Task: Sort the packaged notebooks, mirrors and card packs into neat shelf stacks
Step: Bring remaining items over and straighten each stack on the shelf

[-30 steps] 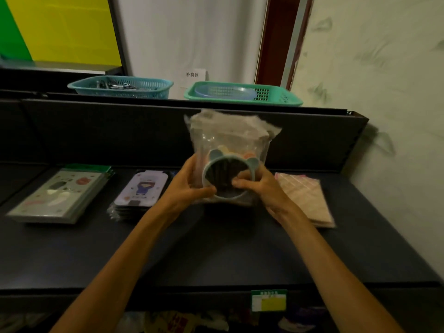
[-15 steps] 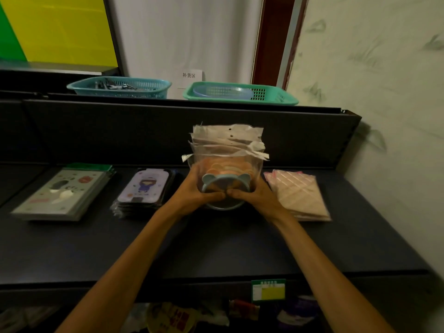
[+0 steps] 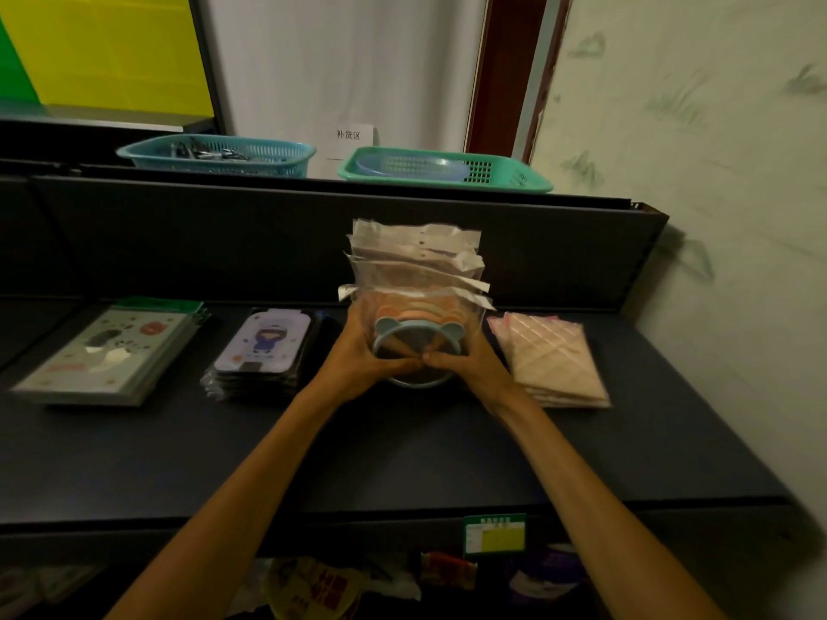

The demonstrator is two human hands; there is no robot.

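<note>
Slippage is looking like the main risk: both hands are clamping a thick bundle of bagged mirrors (image 3: 414, 306), and the glossy bags could be sliding against one another the moment the pressure is easing. The left hand (image 3: 358, 358) is gripping the bundle's left side, the right hand (image 3: 476, 362) its right side, fingers clenched around the bags, thumbs meeting over the blue bear-eared mirror (image 3: 414, 340) at the front. The bundle is sitting low over the shelf (image 3: 402, 449), between the card packs (image 3: 264, 351) on the left and the pink quilted packs (image 3: 552, 355) on the right; whether its lower edge is touching the shelf I cannot tell. The bag tops are fanning out unevenly, so a quick release is likely leaving a skewed stack, or one toppling onto the pink packs just beside it. The notebooks (image 3: 107, 351) are lying further left, well apart.

Compared with a second ago, the bundle is lying flatter and lower, no longer facing the camera upright, and the hands are closing tighter together over the front mirror than half a second ago
</note>
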